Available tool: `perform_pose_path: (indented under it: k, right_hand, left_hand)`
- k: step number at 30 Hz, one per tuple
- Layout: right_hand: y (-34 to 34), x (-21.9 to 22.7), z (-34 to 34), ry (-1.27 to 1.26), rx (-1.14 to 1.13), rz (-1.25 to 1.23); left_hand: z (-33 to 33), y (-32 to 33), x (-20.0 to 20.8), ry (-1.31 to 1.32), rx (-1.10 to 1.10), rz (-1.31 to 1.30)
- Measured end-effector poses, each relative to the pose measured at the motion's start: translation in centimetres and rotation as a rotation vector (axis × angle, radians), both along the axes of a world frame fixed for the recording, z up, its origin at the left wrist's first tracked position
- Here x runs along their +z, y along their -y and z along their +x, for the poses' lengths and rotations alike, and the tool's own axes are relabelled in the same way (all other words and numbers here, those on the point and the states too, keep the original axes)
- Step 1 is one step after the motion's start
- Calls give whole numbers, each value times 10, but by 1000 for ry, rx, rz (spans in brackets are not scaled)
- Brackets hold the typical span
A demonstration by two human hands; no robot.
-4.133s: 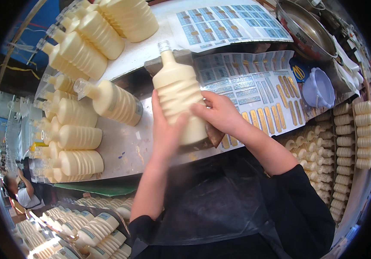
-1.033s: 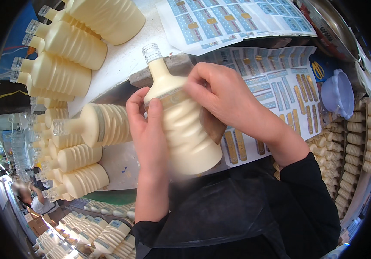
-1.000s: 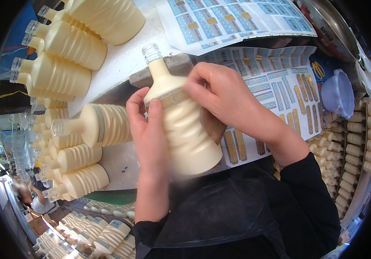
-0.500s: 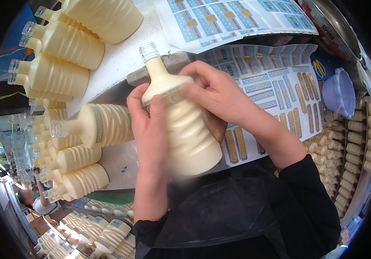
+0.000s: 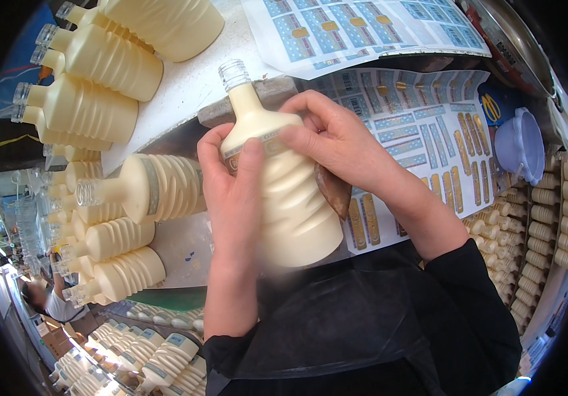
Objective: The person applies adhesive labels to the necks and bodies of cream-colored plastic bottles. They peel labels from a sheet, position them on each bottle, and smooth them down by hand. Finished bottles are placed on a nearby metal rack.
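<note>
A cream bottle (image 5: 297,211) with wavy ridges and a clear threaded neck lies tilted in front of me, its neck pointing away. A narrow grey-and-gold label strip (image 5: 267,145) crosses its shoulder. My left hand (image 5: 230,178) is closed round the bottle's left side, its thumb on the strip's left end. From the right, my right hand (image 5: 336,135) grips the shoulder, thumb pressing near the strip's right end and fingers curled behind. A brown piece (image 5: 333,191) shows beside the bottle; its kind is unclear. Another labelled cream bottle (image 5: 165,189) lies to the left.
Sheets of blue and gold labels (image 5: 422,138) spread to the right, with another label sheet (image 5: 336,33) beyond. Several cream bottles (image 5: 96,115) line the left. A lilac bucket (image 5: 520,145) stands at right. More bottles (image 5: 165,360) fill the lower left, near a person (image 5: 56,303).
My right thumb has shifted slightly along the strip at the bottle's shoulder. Both hands stay on the bottle. The view has moved a little.
</note>
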State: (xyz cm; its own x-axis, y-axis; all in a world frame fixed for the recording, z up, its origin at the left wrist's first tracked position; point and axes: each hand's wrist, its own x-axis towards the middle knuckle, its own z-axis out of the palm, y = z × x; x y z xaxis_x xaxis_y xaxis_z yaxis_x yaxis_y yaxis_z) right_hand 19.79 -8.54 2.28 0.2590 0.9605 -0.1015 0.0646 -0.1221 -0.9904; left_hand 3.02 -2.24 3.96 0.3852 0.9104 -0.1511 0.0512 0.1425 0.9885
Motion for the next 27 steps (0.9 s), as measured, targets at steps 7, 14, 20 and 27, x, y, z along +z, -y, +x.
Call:
perform_pose_path:
  k: [7,14,20,27]
  right_hand:
    - [0,0,0,-4,3,-9]
    - [-2,-5,0,-126,-22,49]
    - [2,-7,0,-130,30,-8]
    - [-3,-17,-4,-219,-80,132]
  left_hand:
    - [-1,-2,-4,-14,5,4]
    - [-1,-2,-4,-22,-8,19]
    - [-1,-1,-5,30,-5,-3]
    - [-1,-1,-5,4,-27,9]
